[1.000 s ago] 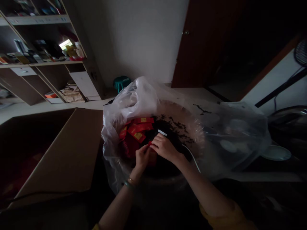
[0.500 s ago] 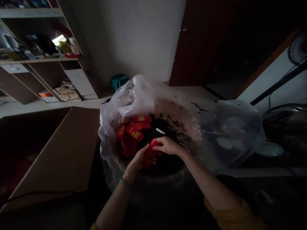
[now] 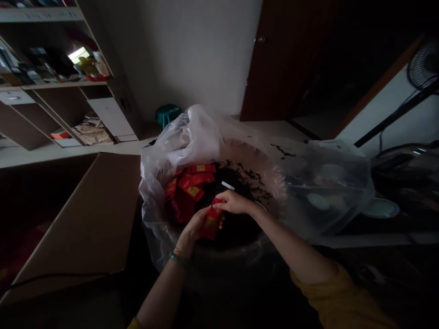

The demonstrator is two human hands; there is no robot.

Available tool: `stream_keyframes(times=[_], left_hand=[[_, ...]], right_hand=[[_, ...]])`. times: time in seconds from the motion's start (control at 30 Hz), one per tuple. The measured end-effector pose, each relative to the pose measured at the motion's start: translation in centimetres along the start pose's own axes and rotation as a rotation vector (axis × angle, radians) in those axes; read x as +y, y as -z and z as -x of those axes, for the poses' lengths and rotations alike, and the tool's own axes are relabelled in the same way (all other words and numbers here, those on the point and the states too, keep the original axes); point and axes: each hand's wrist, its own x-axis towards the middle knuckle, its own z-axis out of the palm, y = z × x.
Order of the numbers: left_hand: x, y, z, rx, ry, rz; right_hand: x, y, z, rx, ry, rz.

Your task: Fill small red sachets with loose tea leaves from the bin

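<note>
My left hand holds a small red packet from below, fingers curled round its lower half. My right hand pinches the packet's top edge. Both hands are over a wide round basket lined with a clear plastic bag. Dark loose leaves lie in the basket. Several more red packets with gold labels are piled at its left side. A small white item lies on the leaves just beyond my right hand.
A large open cardboard box stands to the left. Shelves with clutter line the far left wall. A green stool sits by the wall. A brown door is behind, a fan and dishes at right.
The red packet has come up out of the basket and now stands upright between both hands. My hands drew slightly toward me and the view shifted a little.
</note>
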Motion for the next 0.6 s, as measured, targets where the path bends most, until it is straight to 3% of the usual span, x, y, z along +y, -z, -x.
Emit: stream_keyframes(times=[0.43, 0.6], left_hand=[[-0.3, -0.1, 0.4, -0.037, -0.053, -0.061], [-0.2, 0.5, 0.2, 0.073, -0.126, -0.146]], right_hand=[[0.8, 0.2, 1.2, -0.054, 0.031, -0.031], [0.6, 0.3, 1.6, -0.069, 0.091, -0.02]])
